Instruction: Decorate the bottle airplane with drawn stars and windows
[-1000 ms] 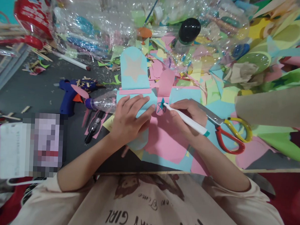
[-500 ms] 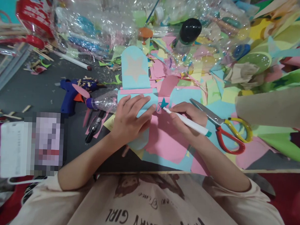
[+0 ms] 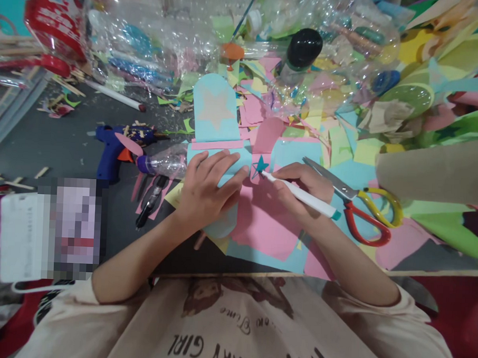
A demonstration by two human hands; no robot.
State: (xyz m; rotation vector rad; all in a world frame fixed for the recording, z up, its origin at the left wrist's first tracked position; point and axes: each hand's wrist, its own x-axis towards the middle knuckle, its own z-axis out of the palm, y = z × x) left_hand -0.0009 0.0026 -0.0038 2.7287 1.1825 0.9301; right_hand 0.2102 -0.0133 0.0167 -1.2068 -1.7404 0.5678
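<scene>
My right hand is closed round a white marker with a green end. The marker's tip touches a teal star, partly coloured in, on a pink paper strip. My left hand lies with fingers outstretched over a plastic bottle wrapped in light blue paper, whose purple cap points left. From the wrap rises a rounded blue paper flap bearing a beige star. A smaller pink flap stands above the teal star.
Scissors with red and yellow handles lie partly open by my right hand. A blue glue gun and a black pen are on the left. Paper scraps and clear plastic bottles cover the back. A red-labelled bottle stands at the back left.
The marker and my right hand have shifted slightly to the right, the tip staying at the teal star. My left hand has kept its place on the bottle.
</scene>
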